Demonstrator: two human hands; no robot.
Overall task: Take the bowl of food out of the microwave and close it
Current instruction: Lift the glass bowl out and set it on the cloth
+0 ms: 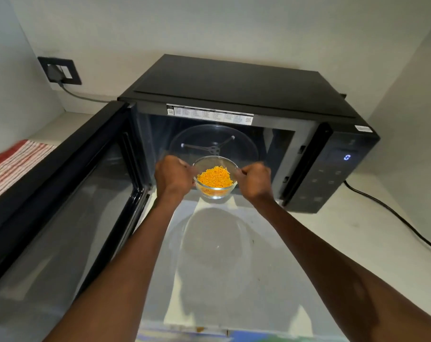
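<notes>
A small clear glass bowl (215,177) of orange shredded food (215,178) is held between both hands at the mouth of the black microwave oven (234,99). The left hand (173,176) is closed on the bowl's left rim, the right hand (255,178) on its right rim (the fingertips are blurred, so just how each finger sits on the glass cannot be told). The bowl hangs upright in this two-handed grip, above the front sill of the oven and clear of the pale countertop (333,243) below.

Just behind the grip, inside the cavity, lies the round clear glass turntable (213,141) with its three-armed roller ring (213,149) showing through it. Left of the grip the black glass-fronted microwave door (68,193) stands wide open, swung out toward the camera. Right of the grip is the dark touch control panel (333,174), where a small blue digit (346,157) glows. Beyond the door, far to the left of the hands, a red and white striped cloth (14,166) lies on the counter. A grey cable (86,96) runs from a black wall socket plate (59,70) toward the oven's back, and another dark cable (392,215) trails over the counter well to the right of the right hand.
</notes>
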